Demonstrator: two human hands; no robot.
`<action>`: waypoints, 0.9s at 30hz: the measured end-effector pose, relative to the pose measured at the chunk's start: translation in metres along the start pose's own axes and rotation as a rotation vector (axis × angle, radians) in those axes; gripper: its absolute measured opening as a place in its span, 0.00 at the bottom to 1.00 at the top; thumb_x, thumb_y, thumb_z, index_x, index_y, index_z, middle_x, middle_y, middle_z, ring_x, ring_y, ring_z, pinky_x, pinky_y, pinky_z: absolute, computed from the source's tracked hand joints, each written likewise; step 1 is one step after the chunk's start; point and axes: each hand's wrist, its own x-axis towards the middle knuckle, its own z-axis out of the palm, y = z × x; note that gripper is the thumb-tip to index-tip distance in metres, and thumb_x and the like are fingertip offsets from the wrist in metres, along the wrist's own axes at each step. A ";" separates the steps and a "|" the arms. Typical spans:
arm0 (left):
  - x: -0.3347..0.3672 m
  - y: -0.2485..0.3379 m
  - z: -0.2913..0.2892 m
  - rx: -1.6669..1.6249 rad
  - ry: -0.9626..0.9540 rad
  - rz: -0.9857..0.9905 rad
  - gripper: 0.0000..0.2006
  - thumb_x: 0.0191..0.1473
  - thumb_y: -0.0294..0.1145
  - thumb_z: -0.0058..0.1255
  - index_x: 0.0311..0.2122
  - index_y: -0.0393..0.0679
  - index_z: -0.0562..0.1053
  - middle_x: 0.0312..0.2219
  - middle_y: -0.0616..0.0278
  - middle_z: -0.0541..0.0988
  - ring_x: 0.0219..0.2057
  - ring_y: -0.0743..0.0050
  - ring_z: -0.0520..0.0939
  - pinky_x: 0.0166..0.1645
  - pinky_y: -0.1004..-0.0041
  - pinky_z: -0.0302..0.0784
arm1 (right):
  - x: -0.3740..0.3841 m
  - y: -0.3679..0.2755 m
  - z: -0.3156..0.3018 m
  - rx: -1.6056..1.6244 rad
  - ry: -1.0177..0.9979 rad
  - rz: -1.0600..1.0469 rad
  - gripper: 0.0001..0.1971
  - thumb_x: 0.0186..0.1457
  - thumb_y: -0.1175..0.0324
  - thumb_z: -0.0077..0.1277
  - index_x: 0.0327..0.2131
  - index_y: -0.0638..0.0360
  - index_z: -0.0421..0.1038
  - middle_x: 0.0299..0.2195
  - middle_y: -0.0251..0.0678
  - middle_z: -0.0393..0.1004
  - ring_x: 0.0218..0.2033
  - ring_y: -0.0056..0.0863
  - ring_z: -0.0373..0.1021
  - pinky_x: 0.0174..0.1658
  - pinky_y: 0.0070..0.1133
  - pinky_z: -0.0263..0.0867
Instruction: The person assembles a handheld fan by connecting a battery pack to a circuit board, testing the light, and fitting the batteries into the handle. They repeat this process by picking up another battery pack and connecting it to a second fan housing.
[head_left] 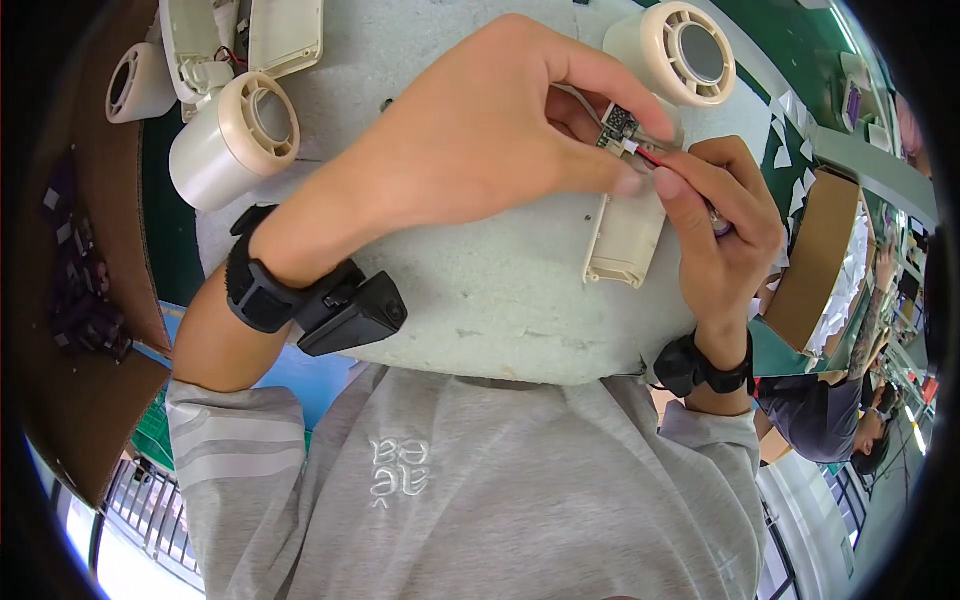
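My left hand (pixel 470 130) reaches across the grey work surface and pinches a small circuit board (pixel 617 124) between thumb and fingers. A white plug (pixel 630 146) sits at the board's edge, with red and black wires (pixel 649 157) running from it. My right hand (pixel 728 230) is closed, thumb and forefinger pinching these wires close to the plug. Something small and purple (pixel 719 222) shows within the curled right fingers, mostly hidden. Below the board lies a long cream plastic housing shell (pixel 622 245), partly covered by my hands. A cream fan-like round head (pixel 680 55) adjoins it at the far end.
On the left stand another cream round-headed unit (pixel 235 140), an open cream housing (pixel 285 40) and a further round head (pixel 142 85). A cardboard box (pixel 60 390) with purple items borders the left; another box (pixel 815 260) holds white pieces at right. A co-worker (pixel 820 415) sits farther right.
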 end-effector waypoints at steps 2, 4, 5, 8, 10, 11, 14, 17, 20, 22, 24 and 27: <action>0.001 -0.003 -0.003 -0.059 -0.036 0.040 0.14 0.48 0.15 0.55 0.42 0.37 0.77 0.37 0.64 0.79 0.38 0.80 0.78 0.41 0.80 0.75 | -0.001 0.002 -0.001 0.049 0.003 0.018 0.08 0.46 0.75 0.61 0.33 0.61 0.79 0.24 0.33 0.70 0.21 0.17 0.63 0.23 0.14 0.55; 0.004 -0.008 -0.009 -0.088 -0.053 0.060 0.15 0.48 0.14 0.54 0.43 0.37 0.77 0.37 0.64 0.79 0.38 0.79 0.79 0.42 0.80 0.76 | -0.001 0.002 -0.002 0.074 0.005 0.026 0.08 0.46 0.75 0.61 0.33 0.61 0.79 0.24 0.32 0.70 0.21 0.17 0.63 0.23 0.14 0.55; 0.008 -0.011 -0.014 0.102 -0.100 0.312 0.17 0.48 0.15 0.55 0.45 0.37 0.75 0.37 0.61 0.79 0.37 0.77 0.80 0.43 0.80 0.76 | 0.000 0.001 -0.001 0.067 -0.002 0.026 0.07 0.46 0.75 0.61 0.32 0.61 0.79 0.24 0.32 0.70 0.21 0.17 0.63 0.23 0.14 0.55; 0.014 -0.016 -0.023 0.483 -0.189 0.812 0.21 0.48 0.19 0.58 0.49 0.36 0.72 0.38 0.54 0.80 0.35 0.74 0.82 0.46 0.80 0.75 | 0.000 -0.001 -0.001 0.052 -0.020 0.026 0.07 0.45 0.75 0.61 0.32 0.61 0.79 0.24 0.32 0.70 0.21 0.16 0.63 0.23 0.14 0.54; 0.016 -0.014 -0.022 0.484 -0.197 0.850 0.20 0.49 0.16 0.56 0.50 0.34 0.71 0.37 0.56 0.79 0.37 0.78 0.79 0.45 0.81 0.75 | 0.000 -0.002 0.001 0.037 0.003 0.046 0.06 0.45 0.75 0.61 0.31 0.62 0.79 0.23 0.32 0.70 0.21 0.16 0.63 0.23 0.14 0.55; 0.016 -0.012 -0.022 0.486 -0.200 0.869 0.20 0.50 0.14 0.54 0.50 0.34 0.71 0.37 0.57 0.79 0.37 0.81 0.78 0.45 0.81 0.75 | -0.001 -0.002 0.002 0.030 0.014 0.056 0.06 0.45 0.75 0.61 0.30 0.62 0.79 0.23 0.32 0.70 0.21 0.16 0.63 0.23 0.14 0.55; 0.004 0.001 -0.012 0.030 -0.102 0.245 0.19 0.49 0.14 0.55 0.49 0.34 0.72 0.36 0.58 0.79 0.37 0.81 0.78 0.44 0.81 0.75 | -0.001 0.000 0.003 0.036 0.031 0.053 0.05 0.45 0.75 0.61 0.29 0.62 0.79 0.22 0.32 0.70 0.20 0.16 0.64 0.22 0.14 0.55; 0.002 0.003 -0.009 -0.174 -0.037 -0.060 0.18 0.49 0.15 0.56 0.48 0.34 0.72 0.35 0.59 0.79 0.36 0.81 0.78 0.44 0.82 0.75 | -0.001 0.000 0.002 0.025 0.030 0.047 0.05 0.45 0.76 0.61 0.29 0.62 0.79 0.22 0.32 0.70 0.20 0.16 0.64 0.22 0.14 0.55; 0.003 0.001 -0.009 -0.134 -0.010 -0.044 0.17 0.49 0.15 0.56 0.46 0.34 0.73 0.34 0.59 0.79 0.36 0.81 0.78 0.44 0.82 0.75 | -0.002 -0.001 0.002 -0.001 0.009 0.040 0.05 0.44 0.76 0.61 0.29 0.62 0.79 0.22 0.33 0.70 0.20 0.17 0.64 0.22 0.14 0.55; 0.002 0.004 -0.009 -0.116 -0.002 -0.046 0.16 0.49 0.15 0.56 0.45 0.34 0.73 0.34 0.60 0.79 0.36 0.81 0.78 0.44 0.82 0.75 | -0.001 -0.001 0.002 -0.004 0.005 0.018 0.06 0.44 0.76 0.61 0.29 0.61 0.79 0.22 0.33 0.70 0.20 0.17 0.64 0.22 0.14 0.55; 0.002 0.006 -0.009 -0.107 0.003 -0.048 0.15 0.49 0.15 0.57 0.44 0.35 0.73 0.34 0.60 0.79 0.36 0.81 0.78 0.43 0.82 0.76 | -0.002 -0.001 0.003 -0.005 0.002 0.007 0.06 0.44 0.76 0.62 0.29 0.61 0.79 0.22 0.33 0.70 0.20 0.17 0.64 0.22 0.14 0.55; 0.000 0.007 -0.007 -0.089 -0.003 -0.005 0.14 0.49 0.15 0.56 0.43 0.36 0.74 0.36 0.60 0.79 0.36 0.81 0.78 0.43 0.80 0.76 | -0.003 -0.001 0.002 -0.033 -0.009 -0.030 0.06 0.44 0.75 0.62 0.30 0.60 0.79 0.23 0.33 0.70 0.19 0.17 0.64 0.21 0.14 0.55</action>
